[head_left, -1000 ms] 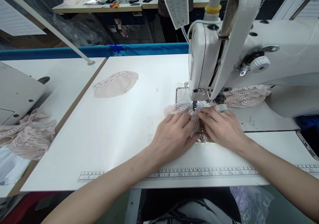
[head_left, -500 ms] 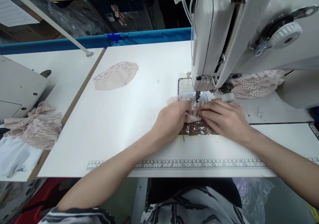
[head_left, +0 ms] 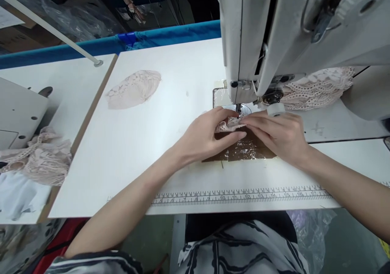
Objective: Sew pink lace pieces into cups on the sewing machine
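Note:
A small piece of pale pink lace fabric (head_left: pixel 227 126) lies under the needle and presser foot (head_left: pixel 239 109) of the sewing machine (head_left: pixel 252 34). My left hand (head_left: pixel 207 133) rests at the left side of the lace, its thumb stretched out below and apart from the index finger. Lace shows in the gap between them; the other fingers are partly hidden. My right hand (head_left: pixel 278 135) pinches the lace's right edge with its fingertips, just in front of the foot. Brown tape (head_left: pixel 243 150) covers the table below both hands.
Another pale lace piece (head_left: pixel 134 90) lies flat on the white table (head_left: pixel 161 144) at left. Gathered lace (head_left: pixel 319 89) sits behind the machine's needle end. A lace bundle (head_left: pixel 48 160) and white cloth (head_left: pixel 21 192) lie far left. A printed ruler (head_left: pixel 237 196) runs along the front edge.
My left hand has loosened from a closed grip, thumb now spread away from the fingers. The lace has shifted away from me under the foot. The view has tilted and moved closer.

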